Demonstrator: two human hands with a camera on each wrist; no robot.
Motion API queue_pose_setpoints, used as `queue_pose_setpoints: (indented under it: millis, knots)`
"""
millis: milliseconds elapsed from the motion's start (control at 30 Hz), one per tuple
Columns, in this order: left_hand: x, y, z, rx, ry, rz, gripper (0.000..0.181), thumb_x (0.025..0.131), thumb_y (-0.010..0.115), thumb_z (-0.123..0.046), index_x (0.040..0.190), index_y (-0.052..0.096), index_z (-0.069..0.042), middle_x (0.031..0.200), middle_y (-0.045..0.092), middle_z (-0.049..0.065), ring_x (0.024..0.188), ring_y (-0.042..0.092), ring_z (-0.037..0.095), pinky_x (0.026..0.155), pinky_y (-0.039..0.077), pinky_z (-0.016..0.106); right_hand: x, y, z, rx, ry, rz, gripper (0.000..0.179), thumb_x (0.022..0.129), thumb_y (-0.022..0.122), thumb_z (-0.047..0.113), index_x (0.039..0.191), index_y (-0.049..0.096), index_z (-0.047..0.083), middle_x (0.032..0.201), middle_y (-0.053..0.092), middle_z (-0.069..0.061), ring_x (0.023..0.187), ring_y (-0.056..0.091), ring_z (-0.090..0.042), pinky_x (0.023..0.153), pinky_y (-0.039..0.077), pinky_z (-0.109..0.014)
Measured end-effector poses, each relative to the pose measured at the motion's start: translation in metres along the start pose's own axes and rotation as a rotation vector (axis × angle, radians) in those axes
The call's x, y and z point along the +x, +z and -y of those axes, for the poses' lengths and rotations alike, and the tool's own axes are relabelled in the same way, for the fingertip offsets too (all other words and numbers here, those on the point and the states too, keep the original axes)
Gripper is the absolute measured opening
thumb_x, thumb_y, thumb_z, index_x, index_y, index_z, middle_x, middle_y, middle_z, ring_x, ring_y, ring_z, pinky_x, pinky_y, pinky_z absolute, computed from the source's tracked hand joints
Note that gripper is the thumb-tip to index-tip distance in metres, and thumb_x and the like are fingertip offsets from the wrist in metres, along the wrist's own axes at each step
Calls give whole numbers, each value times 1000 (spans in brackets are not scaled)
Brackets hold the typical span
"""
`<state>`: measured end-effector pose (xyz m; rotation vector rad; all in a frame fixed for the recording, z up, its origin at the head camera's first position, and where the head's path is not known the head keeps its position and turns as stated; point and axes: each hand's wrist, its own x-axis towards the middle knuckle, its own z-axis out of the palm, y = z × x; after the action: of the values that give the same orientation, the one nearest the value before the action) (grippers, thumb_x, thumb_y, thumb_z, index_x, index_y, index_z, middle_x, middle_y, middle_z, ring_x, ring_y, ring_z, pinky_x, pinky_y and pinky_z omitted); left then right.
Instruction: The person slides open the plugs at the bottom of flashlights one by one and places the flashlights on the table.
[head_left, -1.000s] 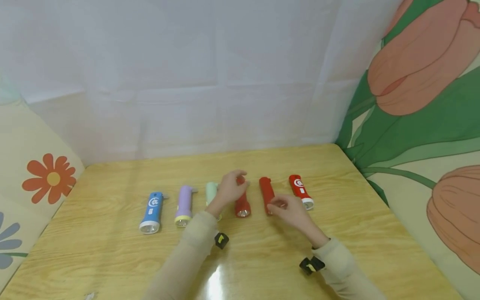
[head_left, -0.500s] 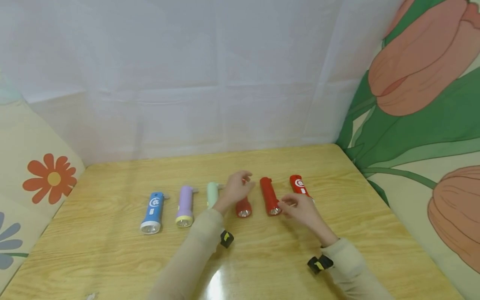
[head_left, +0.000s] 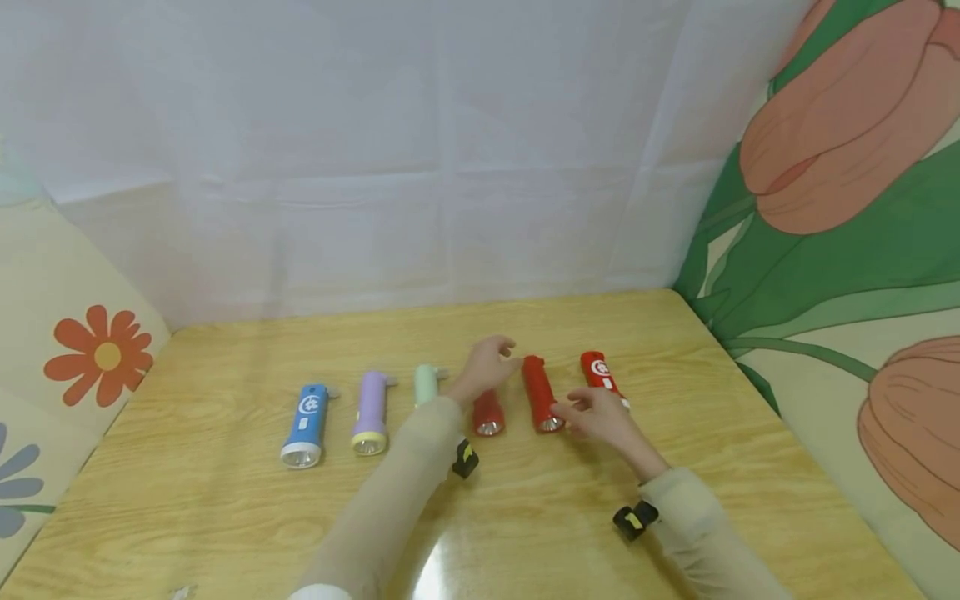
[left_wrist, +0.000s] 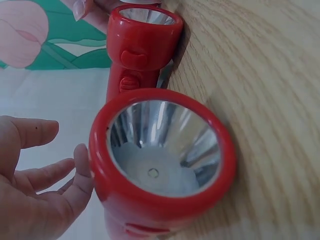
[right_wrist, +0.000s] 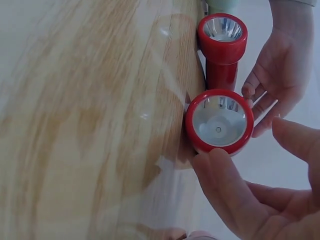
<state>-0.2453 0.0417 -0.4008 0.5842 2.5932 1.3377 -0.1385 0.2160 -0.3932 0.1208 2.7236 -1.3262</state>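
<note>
Two plain red flashlights lie on the wooden table in the head view. The right-hand red flashlight (head_left: 541,393) has its lens toward me. My right hand (head_left: 603,417) is at its lens end; in the right wrist view the fingertips (right_wrist: 218,162) touch the rim of its head while the thumb stays apart. My left hand (head_left: 486,367), fingers loosely bent, reaches over the left-hand red flashlight (head_left: 489,414) toward the far end of the other. That left-hand flashlight's back part is hidden. In the left wrist view its large lens (left_wrist: 165,155) fills the middle.
Left of the red pair lie a green flashlight (head_left: 426,385), a purple flashlight (head_left: 371,408) and a blue flashlight (head_left: 306,425). A red flashlight with a white rim (head_left: 597,369) lies behind my right hand. A white cloth (head_left: 360,167) hangs behind the table (head_left: 225,517).
My left hand has moved right, from over the left-hand red flashlight toward the right-hand one. My right hand has shifted slightly right, uncovering the right-hand flashlight's lens.
</note>
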Motion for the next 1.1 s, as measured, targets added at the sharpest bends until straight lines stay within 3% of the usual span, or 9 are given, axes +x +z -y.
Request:
queue_pose_setpoints:
  millis: [300, 467, 733, 933, 1100]
  knots:
    - [12, 3, -6, 59, -25, 49, 39, 87, 59, -15, 118, 53, 6, 110, 58, 21, 102, 55, 29, 85, 46, 36, 7, 3, 0, -69, -18, 1, 40, 84, 65, 21, 103, 59, -13, 76, 66, -16, 59, 63, -23, 53, 50, -28]
    - [18, 4, -4, 69, -35, 50, 39, 85, 59, -15, 115, 54, 9, 108, 59, 21, 98, 56, 29, 83, 47, 36, 11, 3, 1, -108, 14, 25, 43, 85, 63, 25, 103, 59, -14, 82, 66, -18, 58, 64, -22, 53, 51, -29]
    - [28, 6, -3, 70, -49, 75, 39, 87, 58, -16, 115, 53, 11, 110, 58, 22, 96, 58, 30, 85, 46, 36, 14, 2, 2, -130, 100, 54, 52, 83, 64, 38, 104, 61, -9, 80, 65, -12, 59, 63, -19, 54, 49, -28]
    - [34, 5, -1, 71, -97, 115, 39, 86, 59, -16, 113, 53, 11, 109, 58, 22, 88, 59, 27, 82, 48, 35, 16, 6, 3, -121, 143, 79, 53, 82, 65, 40, 105, 61, -8, 87, 64, -13, 60, 62, -18, 57, 51, -31]
    - [35, 4, -2, 94, -94, 123, 37, 86, 58, -17, 110, 56, 11, 109, 59, 23, 93, 58, 29, 84, 47, 37, 17, 9, 3, -115, 164, 79, 49, 82, 65, 38, 104, 62, -6, 82, 64, -9, 60, 61, -18, 57, 52, -31]
